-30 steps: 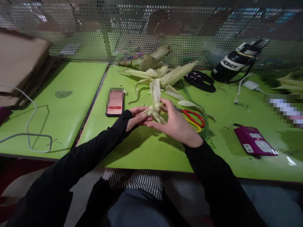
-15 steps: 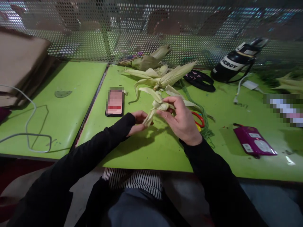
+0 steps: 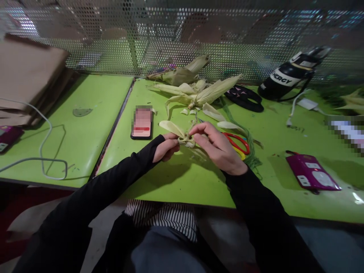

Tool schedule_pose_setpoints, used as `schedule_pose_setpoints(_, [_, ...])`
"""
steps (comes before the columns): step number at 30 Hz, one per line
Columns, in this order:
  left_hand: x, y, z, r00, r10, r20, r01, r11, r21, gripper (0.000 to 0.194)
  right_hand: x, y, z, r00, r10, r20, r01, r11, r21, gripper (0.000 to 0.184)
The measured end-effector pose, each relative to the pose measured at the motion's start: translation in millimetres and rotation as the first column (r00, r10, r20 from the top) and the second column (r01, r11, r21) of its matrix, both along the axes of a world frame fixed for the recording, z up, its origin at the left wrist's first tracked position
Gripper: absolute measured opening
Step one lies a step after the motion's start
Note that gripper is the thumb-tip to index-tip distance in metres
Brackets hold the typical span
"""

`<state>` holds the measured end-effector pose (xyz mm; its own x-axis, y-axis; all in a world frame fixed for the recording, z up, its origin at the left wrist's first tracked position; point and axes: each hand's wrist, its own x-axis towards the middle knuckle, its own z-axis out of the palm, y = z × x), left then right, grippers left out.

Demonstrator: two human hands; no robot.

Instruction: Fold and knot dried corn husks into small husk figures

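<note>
Both my hands meet over the green table (image 3: 176,178) on a small knotted bundle of pale corn husk (image 3: 186,141). My left hand (image 3: 166,147) is curled closed and grips the bundle's left side, where one broad husk leaf (image 3: 171,128) sticks out. Fingers of my right hand (image 3: 217,148) pinch the bundle from the right and above. Loose husk ends trail under my right palm. Black sleeves cover both forearms.
A pile of corn husks (image 3: 199,93) lies behind my hands, with small scraps in front of it. A phone (image 3: 141,122) rests to the left, red and yellow scissors (image 3: 237,143) and green cord (image 3: 250,159) to the right. Further right sit a magenta power strip (image 3: 311,176) and a black bag (image 3: 290,76).
The husk bundle has been turned and lowered; its long leaf, upright a second ago, now points left. My left hand has closed into a tighter grip. The camera view shifted slightly.
</note>
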<state>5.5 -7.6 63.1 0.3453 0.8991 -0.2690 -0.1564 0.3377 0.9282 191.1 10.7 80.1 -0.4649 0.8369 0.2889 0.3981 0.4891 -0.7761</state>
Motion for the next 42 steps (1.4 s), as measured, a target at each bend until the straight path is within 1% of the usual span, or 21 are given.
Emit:
schedule_pose_setpoints(3, [1.6,0.0,-1.9,0.998,0.017,-0.055,-0.014,0.999,0.05,0.013,0.1,3.7,-1.8,1.0,-0.013,0.017,0.013,1.0,0.014,0.021])
schedule_pose_setpoints(7, [3.9,2.1,-14.4,0.996,0.009,-0.091,0.013,0.969,0.245,0.013,0.0,8.7,-6.9,0.998,0.003,0.056,-0.004,1.0,0.031,0.031])
schedule_pose_setpoints(9, [4.3,3.5,-20.0,0.995,0.014,-0.095,0.016,0.953,0.303,0.021,-0.8,9.5,-9.9,0.998,0.018,0.06,-0.02,0.999,0.033,0.03])
schedule_pose_setpoints(11, [3.3,3.7,-21.4,0.995,0.009,-0.095,0.022,0.948,0.317,0.028,-2.5,8.9,-12.5,1.0,-0.007,0.029,0.006,0.999,0.037,0.027])
schedule_pose_setpoints(15, [-2.7,-0.6,-9.6,0.991,-0.081,-0.107,0.106,0.961,0.254,0.032,-7.7,6.1,-16.5,0.988,-0.09,-0.13,0.094,0.995,0.027,0.023])
schedule_pose_setpoints(18, [-7.0,-3.4,1.6,0.975,-0.195,-0.109,0.211,0.964,0.161,0.031,-11.1,3.7,-18.8,0.979,-0.104,-0.176,0.105,0.994,0.0,0.022])
schedule_pose_setpoints(20, [-7.9,-3.4,5.1,0.963,-0.248,-0.103,0.258,0.961,0.099,0.029,-12.6,2.0,-19.7,0.974,-0.126,-0.191,0.128,0.992,-0.001,0.023])
schedule_pose_setpoints(22, [-7.4,-2.6,5.3,0.955,-0.282,-0.087,0.286,0.957,0.04,0.028,-13.6,0.3,-19.8,0.966,-0.165,-0.2,0.174,0.984,0.03,0.023])
schedule_pose_setpoints(25, [-5.8,-2.2,3.3,0.947,-0.315,-0.06,0.314,0.949,-0.032,0.022,-14.4,-1.0,-19.2,0.957,-0.204,-0.205,0.233,0.964,0.13,0.024])
schedule_pose_setpoints(27, [-5.0,-3.6,2.2,0.941,-0.338,-0.032,0.337,0.941,-0.033,0.019,-14.3,-0.6,-19.0,0.97,-0.154,-0.186,0.182,0.973,0.143,0.025])
schedule_pose_setpoints(29, [-4.3,-5.5,1.1,0.932,-0.362,-0.018,0.362,0.932,0.014,0.028,-13.3,0.9,-19.2,0.986,-0.055,-0.157,0.069,0.994,0.084,0.027])
schedule_pose_setpoints(31, [-3.3,-6.5,-0.9,0.932,-0.361,-0.036,0.363,0.93,0.061,0.039,-11.1,3.4,-19.1,0.992,0.014,-0.129,-0.013,1.0,0.009,0.026])
schedule_pose_setpoints(33, [-1.9,-5.1,-4.3,0.949,-0.308,-0.062,0.312,0.947,0.079,0.04,-7.3,6.5,-17.9,0.993,0.022,-0.113,-0.029,0.998,-0.059,0.026])
schedule_pose_setpoints(35, [-0.4,-0.9,-8.7,0.975,-0.215,-0.048,0.218,0.974,0.067,0.036,-2.5,9.8,-15.3,0.995,-0.014,-0.095,0.005,0.996,-0.093,0.029])
schedule_pose_setpoints(36, [0.4,2.2,-10.9,0.985,-0.167,-0.028,0.169,0.984,0.049,0.035,-0.1,11.3,-13.6,0.993,-0.065,-0.101,0.059,0.996,-0.06,0.03])
schedule_pose_setpoints(37, [1.3,5.6,-12.9,0.993,-0.121,-0.006,0.121,0.992,0.024,0.033,2.1,12.5,-11.9,0.982,-0.144,-0.12,0.148,0.989,0.025,0.03])
schedule_pose_setpoints(38, [2.2,9.2,-14.4,0.997,-0.08,0.017,0.08,0.997,-0.005,0.032,3.8,13.2,-10.3,0.961,-0.235,-0.144,0.256,0.955,0.149,0.029])
schedule_pose_setpoints(39, [3.0,12.6,-15.5,0.998,-0.043,0.037,0.044,0.999,-0.03,0.03,5.0,13.5,-8.9,0.935,-0.315,-0.165,0.351,0.893,0.283,0.027])
schedule_pose_setpoints(40, [3.6,15.7,-16.0,0.999,-0.007,0.052,0.009,0.999,-0.048,0.029,5.5,13.3,-8.0,0.92,-0.359,-0.158,0.392,0.831,0.394,0.028])
schedule_pose_setpoints(41, [4.0,18.0,-16.0,0.998,0.029,0.062,-0.026,0.998,-0.054,0.03,5.3,12.9,-7.5,0.928,-0.36,-0.1,0.363,0.81,0.461,0.031])
schedule_pose_setpoints(42, [4.1,19.3,-15.6,0.996,0.059,0.066,-0.056,0.997,-0.051,0.03,4.6,12.3,-7.7,0.947,-0.322,0.003,0.282,0.835,0.472,0.034])
